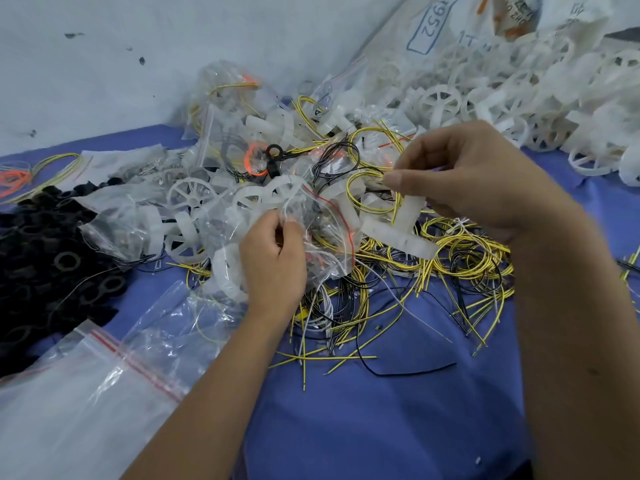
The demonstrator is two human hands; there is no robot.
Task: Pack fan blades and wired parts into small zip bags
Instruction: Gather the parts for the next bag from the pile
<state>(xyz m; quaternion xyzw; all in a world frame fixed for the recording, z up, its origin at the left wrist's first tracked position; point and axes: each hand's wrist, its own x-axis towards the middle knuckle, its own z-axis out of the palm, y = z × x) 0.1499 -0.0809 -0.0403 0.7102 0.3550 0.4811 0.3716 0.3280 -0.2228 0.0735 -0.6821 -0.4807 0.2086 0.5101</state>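
Note:
My left hand [275,258] pinches the mouth of a small clear zip bag [322,233] with a red seal line, in the middle of the view. My right hand [464,174] holds a white fan blade [398,226] together with a loop of yellow wire [367,192], just right of the bag's opening. The blade hangs below the fingers, partly over the loose yellow and black wires [460,258] on the blue table.
Filled zip bags [194,216] lie behind and left of my hands. Black rubber rings [45,258] are heaped at the far left. Empty zip bags [104,386] lie at the front left. A big pile of white fan blades [540,95] fills the back right.

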